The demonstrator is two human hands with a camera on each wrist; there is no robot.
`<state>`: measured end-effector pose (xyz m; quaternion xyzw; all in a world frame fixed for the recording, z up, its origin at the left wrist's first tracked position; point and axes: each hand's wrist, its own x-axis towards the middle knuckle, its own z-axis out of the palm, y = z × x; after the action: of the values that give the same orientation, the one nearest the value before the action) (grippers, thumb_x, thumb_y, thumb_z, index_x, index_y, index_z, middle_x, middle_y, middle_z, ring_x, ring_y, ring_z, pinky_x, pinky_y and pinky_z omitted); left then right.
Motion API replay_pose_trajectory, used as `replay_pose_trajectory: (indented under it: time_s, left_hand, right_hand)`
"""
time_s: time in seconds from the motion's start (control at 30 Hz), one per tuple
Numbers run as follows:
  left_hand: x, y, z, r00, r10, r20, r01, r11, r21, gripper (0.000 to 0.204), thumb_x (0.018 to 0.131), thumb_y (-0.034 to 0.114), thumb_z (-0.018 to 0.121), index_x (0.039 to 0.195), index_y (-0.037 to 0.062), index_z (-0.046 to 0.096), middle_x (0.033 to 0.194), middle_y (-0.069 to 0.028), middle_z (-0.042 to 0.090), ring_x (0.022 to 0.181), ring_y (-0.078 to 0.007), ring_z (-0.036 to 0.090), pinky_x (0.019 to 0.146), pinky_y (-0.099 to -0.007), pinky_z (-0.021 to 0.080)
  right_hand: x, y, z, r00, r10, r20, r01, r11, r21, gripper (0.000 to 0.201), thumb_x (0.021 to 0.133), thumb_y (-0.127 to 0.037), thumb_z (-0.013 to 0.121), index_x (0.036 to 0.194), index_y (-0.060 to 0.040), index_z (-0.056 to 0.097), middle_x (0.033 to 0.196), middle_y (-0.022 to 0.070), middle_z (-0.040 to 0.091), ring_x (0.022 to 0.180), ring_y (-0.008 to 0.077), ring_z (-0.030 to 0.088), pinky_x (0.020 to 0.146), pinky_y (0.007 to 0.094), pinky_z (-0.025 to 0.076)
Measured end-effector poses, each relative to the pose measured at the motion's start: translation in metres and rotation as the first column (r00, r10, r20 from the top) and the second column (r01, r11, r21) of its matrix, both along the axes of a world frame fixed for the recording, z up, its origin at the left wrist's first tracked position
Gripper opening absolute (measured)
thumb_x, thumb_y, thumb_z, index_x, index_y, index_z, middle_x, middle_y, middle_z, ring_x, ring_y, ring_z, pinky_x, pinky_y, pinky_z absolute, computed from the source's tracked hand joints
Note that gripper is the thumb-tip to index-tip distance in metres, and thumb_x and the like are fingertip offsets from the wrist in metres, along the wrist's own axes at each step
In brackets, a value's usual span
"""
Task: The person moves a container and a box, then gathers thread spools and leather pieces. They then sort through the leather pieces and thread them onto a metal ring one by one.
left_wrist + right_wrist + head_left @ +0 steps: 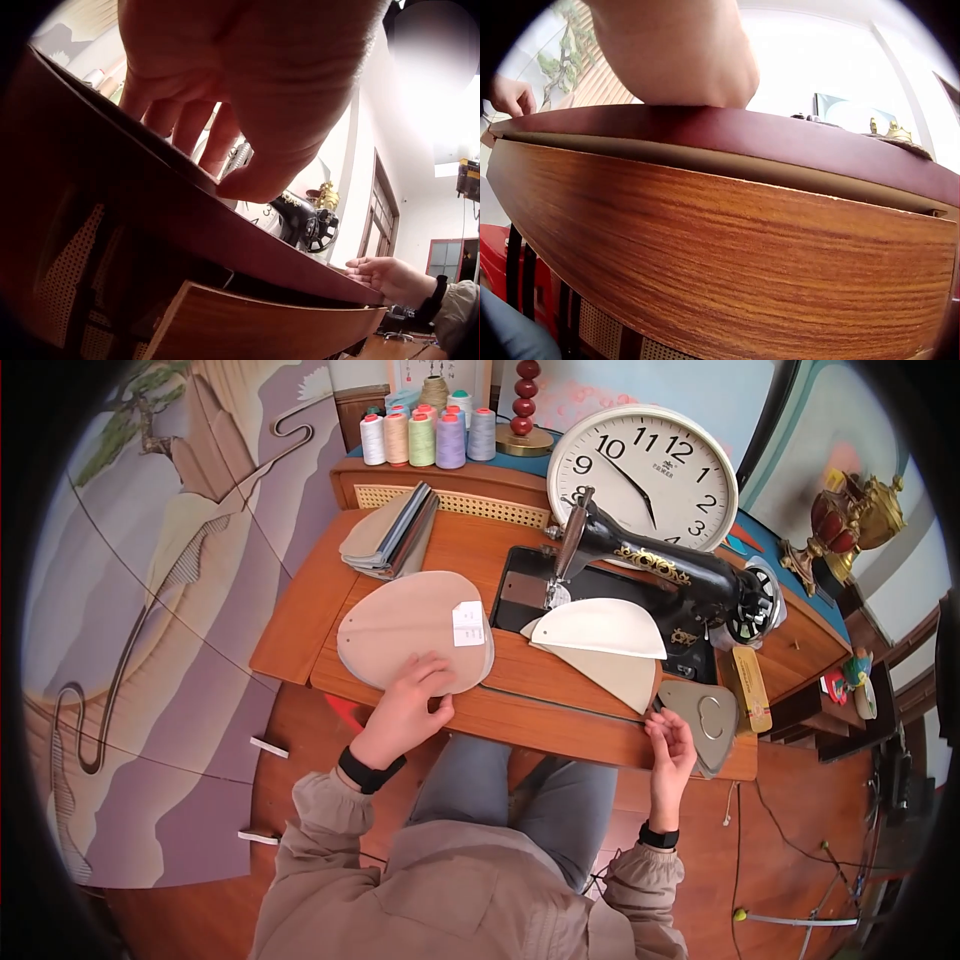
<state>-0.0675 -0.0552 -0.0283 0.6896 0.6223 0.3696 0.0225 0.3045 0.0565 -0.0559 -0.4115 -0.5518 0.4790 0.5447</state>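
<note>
In the head view my left hand (408, 705) rests at the near edge of a stack of rounded beige pieces (405, 620), fingers loosely bent over them. A white label (467, 624) lies on the top piece. My right hand (670, 745) is at the table's front edge, fingers relaxed and nothing visible in them. Beside it lie grey shaped pieces (690, 710) with a ring-like outline on top. Between the hands, a white half-round piece (600, 627) overlaps a beige pointed piece (605, 675), in front of the black sewing machine (640, 555).
A fanned stack of grey and beige pieces (385, 535) sits at the back left. Thread spools (422, 440) and a large round clock (650, 480) stand behind. A yellow tin box (750, 688) lies right of the machine. The wooden table's front edge (720, 127) runs below both hands.
</note>
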Motion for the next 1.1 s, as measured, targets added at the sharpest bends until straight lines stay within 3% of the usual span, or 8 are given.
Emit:
replay_pose_trajectory:
  time_s: [0.27, 0.33, 0.47, 0.67, 0.87, 0.97, 1.03, 1.1]
  left_hand:
    - [-0.005, 0.001, -0.002, 0.967, 0.097, 0.237, -0.11, 0.993, 0.043, 0.015, 0.096, 0.006, 0.059, 0.106, -0.003, 0.065, 0.102, -0.0159, 0.069, 0.1, -0.0332, 0.066, 0.099, -0.0395, 0.049]
    - [0.006, 0.005, 0.006, 0.849, 0.172, 0.499, -0.163, 0.985, -0.063, 0.017, 0.099, 0.009, 0.056, 0.109, -0.0012, 0.065, 0.099, -0.015, 0.069, 0.091, -0.0274, 0.067, 0.086, -0.033, 0.052]
    - [0.062, 0.009, 0.019, 0.823, -0.054, 0.565, 0.106, 0.993, -0.059, 0.017, 0.1, 0.008, 0.055, 0.111, -0.0001, 0.065, 0.1, -0.0101, 0.07, 0.091, -0.0148, 0.065, 0.082, -0.028, 0.05]
    - [0.142, 0.007, 0.003, 0.783, -0.456, 0.423, 0.482, 0.875, 0.05, 0.012, 0.096, 0.008, 0.062, 0.105, 0.0015, 0.065, 0.093, -0.0149, 0.069, 0.079, -0.0309, 0.067, 0.069, -0.0359, 0.052]
    - [0.148, 0.008, 0.013, 0.843, -0.428, 0.326, 0.435, 0.899, 0.055, 0.011, 0.094, 0.006, 0.062, 0.104, 0.0023, 0.065, 0.093, -0.015, 0.069, 0.079, -0.032, 0.067, 0.069, -0.0379, 0.052]
    - [0.145, 0.029, 0.016, 0.887, -0.38, 0.261, 0.359, 0.925, 0.126, 0.012, 0.093, 0.005, 0.062, 0.103, 0.0019, 0.066, 0.094, -0.0153, 0.069, 0.078, -0.0323, 0.067, 0.068, -0.0388, 0.052]
    - [0.145, 0.049, 0.022, 0.909, -0.369, 0.192, 0.349, 0.928, 0.133, 0.012, 0.092, 0.004, 0.062, 0.103, 0.002, 0.067, 0.094, -0.0145, 0.069, 0.08, -0.0321, 0.066, 0.07, -0.0387, 0.052]
    - [0.141, 0.072, 0.032, 0.927, -0.355, 0.125, 0.337, 0.931, 0.143, 0.013, 0.091, 0.004, 0.062, 0.103, 0.0021, 0.067, 0.094, -0.0137, 0.068, 0.082, -0.032, 0.066, 0.072, -0.0387, 0.052]
  right_hand:
    - [-0.001, 0.002, -0.005, 0.995, 0.008, 0.1, -0.012, 0.999, 0.039, 0.023, 0.097, -0.001, 0.061, 0.119, 0.0034, 0.06, 0.107, 0.0066, 0.068, 0.098, 0.0116, 0.064, 0.091, 0.0242, 0.05]
    - [-0.001, 0.003, -0.009, 0.991, 0.035, 0.131, -0.041, 0.998, 0.045, 0.023, 0.097, -0.002, 0.061, 0.119, 0.0028, 0.061, 0.107, 0.0062, 0.068, 0.098, 0.0112, 0.064, 0.091, 0.0238, 0.049]
    - [-0.006, -0.001, -0.003, 0.988, 0.065, 0.142, -0.069, 0.997, 0.017, 0.023, 0.097, -0.004, 0.062, 0.119, 0.0019, 0.063, 0.11, 0.0058, 0.069, 0.1, 0.0104, 0.063, 0.09, 0.0231, 0.048]
    - [-0.005, -0.007, 0.001, 0.964, 0.069, 0.258, -0.11, 0.983, 0.148, 0.021, 0.088, -0.003, 0.071, 0.109, -0.0056, 0.074, 0.116, 0.007, 0.066, 0.099, 0.0119, 0.06, 0.079, 0.0245, 0.047]
    - [-0.006, -0.011, 0.01, 0.862, 0.019, 0.506, -0.147, 0.966, 0.214, 0.018, 0.086, -0.004, 0.071, 0.103, -0.0059, 0.076, 0.112, 0.0112, 0.067, 0.105, 0.0192, 0.059, 0.081, 0.028, 0.048]
    - [-0.002, -0.008, 0.008, 0.888, 0.085, 0.451, -0.164, 0.976, 0.14, 0.016, 0.089, -0.007, 0.068, 0.103, -0.0019, 0.074, 0.114, 0.0106, 0.066, 0.111, 0.0184, 0.058, 0.094, 0.0329, 0.046]
    - [0.004, -0.006, 0.004, 0.974, 0.2, 0.103, -0.199, 0.98, -0.019, 0.02, 0.089, -0.012, 0.071, 0.105, -0.0007, 0.073, 0.112, 0.0135, 0.068, 0.108, 0.0235, 0.06, 0.091, 0.0345, 0.047]
    - [0.007, -0.007, 0.004, 0.962, 0.202, 0.181, -0.21, 0.977, 0.026, 0.02, 0.088, -0.012, 0.072, 0.104, 0.0003, 0.073, 0.113, 0.0135, 0.068, 0.109, 0.0237, 0.06, 0.093, 0.0347, 0.046]
